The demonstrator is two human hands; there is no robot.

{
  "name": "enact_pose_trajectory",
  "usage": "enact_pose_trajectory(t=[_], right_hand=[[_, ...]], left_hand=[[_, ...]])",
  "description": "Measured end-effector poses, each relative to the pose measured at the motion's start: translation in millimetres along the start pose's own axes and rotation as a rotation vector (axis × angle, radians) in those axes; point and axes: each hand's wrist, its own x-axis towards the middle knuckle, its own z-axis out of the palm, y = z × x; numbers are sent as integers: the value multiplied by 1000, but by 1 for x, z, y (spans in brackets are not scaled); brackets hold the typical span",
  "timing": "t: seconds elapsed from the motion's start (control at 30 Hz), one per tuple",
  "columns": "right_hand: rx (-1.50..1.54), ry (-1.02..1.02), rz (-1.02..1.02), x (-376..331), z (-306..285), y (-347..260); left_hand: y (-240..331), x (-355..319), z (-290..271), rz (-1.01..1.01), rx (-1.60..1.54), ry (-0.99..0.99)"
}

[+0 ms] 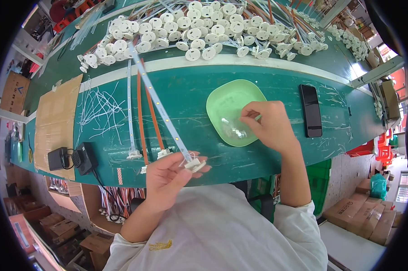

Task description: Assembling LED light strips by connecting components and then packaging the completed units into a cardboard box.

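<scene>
My left hand (170,176) is closed around the white end piece (194,164) of an LED strip (161,110). The strip slants up and away to the far left, with thin white wires looped at its held end. Over the rim of a light green bowl (220,92), my right hand (268,124) has its thumb and forefinger pinched together. Small clear pieces (234,129) lie in the bowl below those fingertips. Whatever the pinch holds, if anything, is too small to make out. Left of my left hand lie another LED strip (131,108) and two orange-brown strips (140,113) with white ends.
A heap of white round-ended strips (195,34) fills the raised back shelf. Loose white wires (100,110), a cardboard sheet (55,122) and black power adapters (84,158) lie at the left. A black phone (310,110) rests right of the bowl. Cartons (362,214) stand at lower right.
</scene>
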Motion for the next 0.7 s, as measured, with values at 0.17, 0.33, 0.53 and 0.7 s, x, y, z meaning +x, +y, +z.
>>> enact_pose_trajectory(t=[0.17, 0.33, 0.53, 0.7], right_hand=[[60, 470, -169, -39, 31, -39], [103, 468, -529, -78, 83, -70], [373, 376, -507, -78, 81, -64], [507, 344, -337, -81, 81, -62]], left_hand=[[-1, 14, 17, 133, -134, 177], [3, 29, 40, 200, -223, 44], [4, 26, 41, 133, -392, -56], [2, 26, 39, 135, -328, -237]])
